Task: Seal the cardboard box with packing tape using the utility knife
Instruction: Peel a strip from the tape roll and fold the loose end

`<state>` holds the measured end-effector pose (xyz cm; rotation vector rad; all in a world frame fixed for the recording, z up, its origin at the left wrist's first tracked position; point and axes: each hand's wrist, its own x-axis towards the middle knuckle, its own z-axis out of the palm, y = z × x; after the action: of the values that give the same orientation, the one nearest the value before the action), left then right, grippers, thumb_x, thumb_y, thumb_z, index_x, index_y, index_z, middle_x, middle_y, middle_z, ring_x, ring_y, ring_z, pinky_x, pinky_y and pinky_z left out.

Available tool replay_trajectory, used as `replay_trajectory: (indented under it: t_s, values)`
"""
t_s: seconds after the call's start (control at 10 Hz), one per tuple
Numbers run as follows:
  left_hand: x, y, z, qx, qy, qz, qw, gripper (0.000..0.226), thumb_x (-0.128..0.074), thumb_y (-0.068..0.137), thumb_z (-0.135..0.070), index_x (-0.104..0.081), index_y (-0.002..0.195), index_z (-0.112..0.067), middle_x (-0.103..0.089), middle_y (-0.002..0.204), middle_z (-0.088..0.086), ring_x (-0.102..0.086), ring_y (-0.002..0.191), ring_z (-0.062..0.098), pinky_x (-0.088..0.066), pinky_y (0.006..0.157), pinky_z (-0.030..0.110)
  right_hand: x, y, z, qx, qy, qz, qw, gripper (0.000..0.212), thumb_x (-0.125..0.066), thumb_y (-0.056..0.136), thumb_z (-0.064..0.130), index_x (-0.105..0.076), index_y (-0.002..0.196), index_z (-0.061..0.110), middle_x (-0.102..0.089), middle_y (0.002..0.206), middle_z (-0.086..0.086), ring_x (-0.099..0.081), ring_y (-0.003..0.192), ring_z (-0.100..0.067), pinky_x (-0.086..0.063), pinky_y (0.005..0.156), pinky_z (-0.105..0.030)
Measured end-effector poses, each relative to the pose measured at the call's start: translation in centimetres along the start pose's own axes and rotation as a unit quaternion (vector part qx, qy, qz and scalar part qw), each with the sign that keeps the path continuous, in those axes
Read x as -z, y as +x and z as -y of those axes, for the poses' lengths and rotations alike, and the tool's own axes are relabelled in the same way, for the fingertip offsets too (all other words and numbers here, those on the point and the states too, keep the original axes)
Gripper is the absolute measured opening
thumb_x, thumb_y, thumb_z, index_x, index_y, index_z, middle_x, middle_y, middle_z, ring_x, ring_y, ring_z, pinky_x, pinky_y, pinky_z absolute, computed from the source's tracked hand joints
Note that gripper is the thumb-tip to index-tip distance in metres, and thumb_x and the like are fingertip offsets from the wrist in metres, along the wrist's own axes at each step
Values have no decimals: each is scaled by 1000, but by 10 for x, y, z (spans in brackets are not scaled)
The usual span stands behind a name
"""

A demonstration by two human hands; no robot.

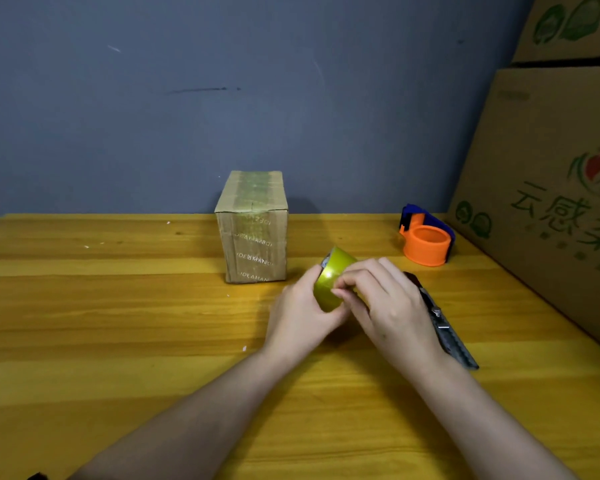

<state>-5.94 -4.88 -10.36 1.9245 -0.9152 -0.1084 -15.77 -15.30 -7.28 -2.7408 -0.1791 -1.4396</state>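
Note:
A small upright cardboard box (252,230) stands on the wooden table (118,323), with tape strips across its top and front. In front of it and to the right, both hands hold a roll of yellowish packing tape (329,284) above the table. My left hand (300,315) cups the roll from the left. My right hand (388,306) lies over its right side, fingertips pinching at the tape surface. A utility knife (445,330) lies on the table just right of my right hand, partly hidden by it.
An orange and blue tape dispenser (426,240) sits at the back right of the table. Large printed cardboard cartons (551,188) are stacked along the right edge. A grey wall (222,98) closes off the back.

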Motion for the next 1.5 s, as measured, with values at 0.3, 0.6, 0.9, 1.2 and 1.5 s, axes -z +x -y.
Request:
replay_trajectory:
  t_s: [0.3,0.6,0.9,1.2,1.5]
  values:
    - [2,-3,-5,-16,12,8,1000,56,-46,66,-59,-59,102,-18,-72,85,-1,-64,85,19,-52,83,42,1,0,-3,-100,54,35,993,13,-59,85,25,-59,92,14,-56,100,-1,-52,94,-16,-42,82,-24]
    - [-2,0,1,-40,15,27,999,52,-51,69,-64,-60,99,-22,-72,89,-1,-63,89,17,-52,84,36,-3,-5,-8,-119,54,-30,991,5,-69,82,15,-65,85,12,-67,87,1,-60,82,-14,-47,72,-24]
    - [-4,-1,-4,-58,-15,16,998,22,-47,77,-65,-55,87,-47,-69,63,-7,-66,65,18,-54,69,44,5,-4,-18,-127,11,-32,991,4,-68,82,8,-64,84,8,-64,82,-4,-61,76,-18,-51,64,-31]
    - [-10,4,-2,-64,-42,-43,996,40,-44,74,-67,-54,100,-38,-67,74,6,-61,75,34,-52,69,48,22,7,3,-57,-69,36,995,8,-56,86,17,-61,83,11,-60,79,-5,-59,72,-24,-49,62,-34]
    - [-4,7,-10,-30,-22,-53,998,36,-44,68,-68,-58,76,-35,-62,65,-3,-61,72,29,-52,64,43,26,21,6,-184,27,58,981,18,-64,82,15,-56,96,20,-55,87,8,-54,80,-13,-50,70,-30]
